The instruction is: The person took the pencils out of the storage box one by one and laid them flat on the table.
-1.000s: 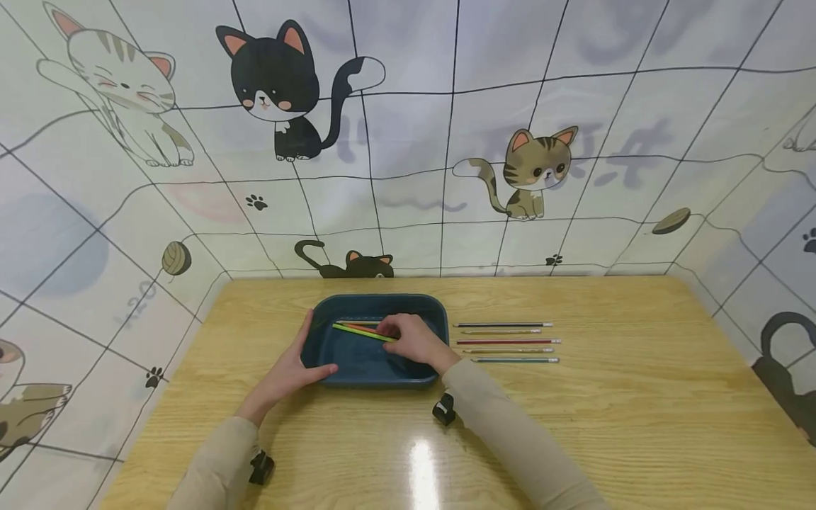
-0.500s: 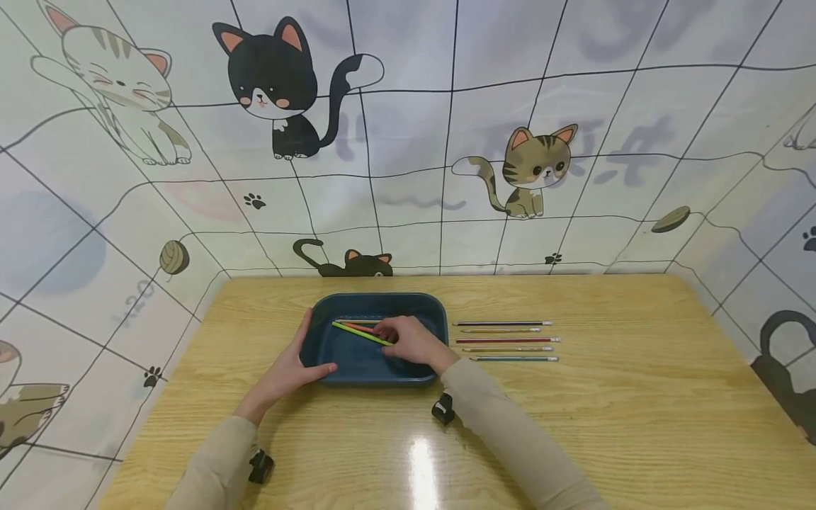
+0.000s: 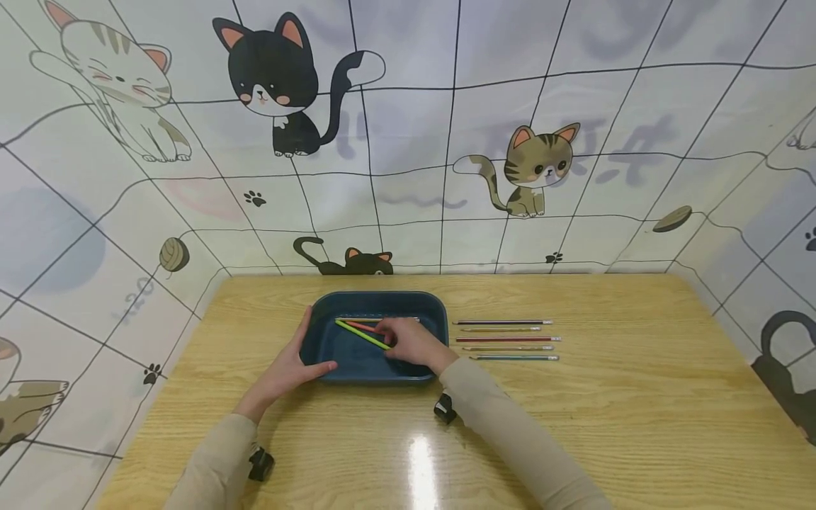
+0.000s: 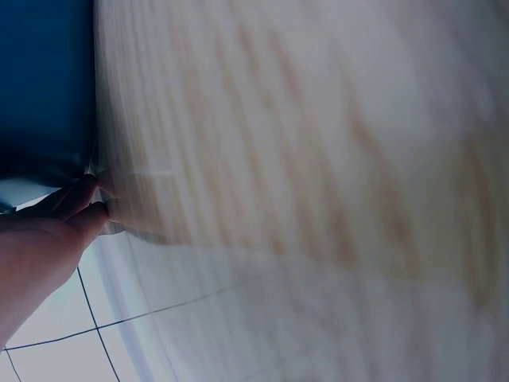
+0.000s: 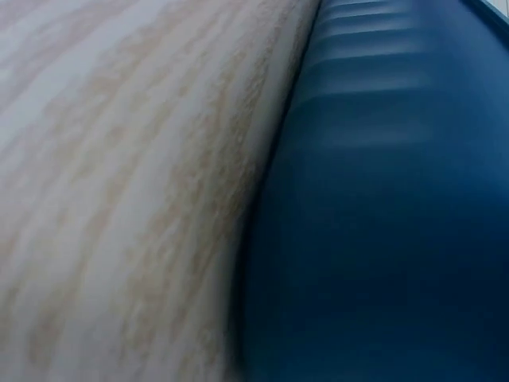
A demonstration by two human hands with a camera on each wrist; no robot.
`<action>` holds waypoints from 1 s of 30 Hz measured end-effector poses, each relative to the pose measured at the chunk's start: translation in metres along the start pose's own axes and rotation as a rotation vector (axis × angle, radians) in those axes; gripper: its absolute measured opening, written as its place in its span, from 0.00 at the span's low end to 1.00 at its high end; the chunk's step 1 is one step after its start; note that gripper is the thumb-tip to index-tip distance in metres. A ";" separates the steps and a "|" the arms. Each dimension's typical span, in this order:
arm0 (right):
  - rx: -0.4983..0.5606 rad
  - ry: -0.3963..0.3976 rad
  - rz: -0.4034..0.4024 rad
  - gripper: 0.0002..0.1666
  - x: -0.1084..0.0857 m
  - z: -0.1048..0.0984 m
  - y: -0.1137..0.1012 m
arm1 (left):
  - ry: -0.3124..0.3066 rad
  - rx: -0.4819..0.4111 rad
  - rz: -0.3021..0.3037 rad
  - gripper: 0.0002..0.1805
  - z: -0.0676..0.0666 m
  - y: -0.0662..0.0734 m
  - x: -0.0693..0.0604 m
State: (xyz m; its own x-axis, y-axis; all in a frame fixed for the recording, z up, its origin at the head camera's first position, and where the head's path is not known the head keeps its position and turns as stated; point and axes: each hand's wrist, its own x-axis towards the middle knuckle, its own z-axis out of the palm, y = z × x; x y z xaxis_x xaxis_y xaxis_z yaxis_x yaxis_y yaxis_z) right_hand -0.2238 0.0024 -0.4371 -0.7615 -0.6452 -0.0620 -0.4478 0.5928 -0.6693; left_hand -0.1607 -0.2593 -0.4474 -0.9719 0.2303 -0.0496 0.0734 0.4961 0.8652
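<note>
A dark blue tray [image 3: 357, 380] sits on the table in the head view. My left hand [image 3: 288, 365] grips its left end, fingers along the outer wall and thumb over the front corner. In the left wrist view, the fingertips of that hand [image 4: 60, 219] touch the tray [image 4: 44, 79]. Reaching inside the tray, my right hand [image 3: 411, 342] pinches the near end of a green pencil [image 3: 362, 335]. An orange pencil [image 3: 362, 326] runs beside it, its right end hidden by the hand. Behind them lies a yellowish pencil [image 3: 366, 319]. The right wrist view shows only tray wall [image 5: 374, 223] and table.
To the right of the tray, several pencils lie in parallel rows, among them a dark one [image 3: 500, 322], a red one [image 3: 503, 339] and a teal one [image 3: 516, 358]. Cat-patterned cloth [image 3: 408, 212] rises behind the wooden table [image 3: 612, 397].
The green pencil has swung to a steeper slant, its near end shifting toward me and away from the orange pencil. My left hand stays at the tray's left end.
</note>
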 end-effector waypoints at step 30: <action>0.114 0.006 0.024 0.16 -0.001 -0.005 -0.001 | -0.001 -0.007 -0.012 0.62 -0.002 0.002 0.000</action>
State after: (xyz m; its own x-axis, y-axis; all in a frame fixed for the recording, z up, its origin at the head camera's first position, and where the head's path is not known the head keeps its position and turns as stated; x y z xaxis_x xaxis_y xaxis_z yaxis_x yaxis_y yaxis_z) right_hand -0.2244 0.0050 -0.4327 -0.7743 -0.6284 -0.0749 -0.3735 0.5493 -0.7476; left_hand -0.1610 -0.2594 -0.4447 -0.9725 0.2253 -0.0599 0.0608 0.4931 0.8678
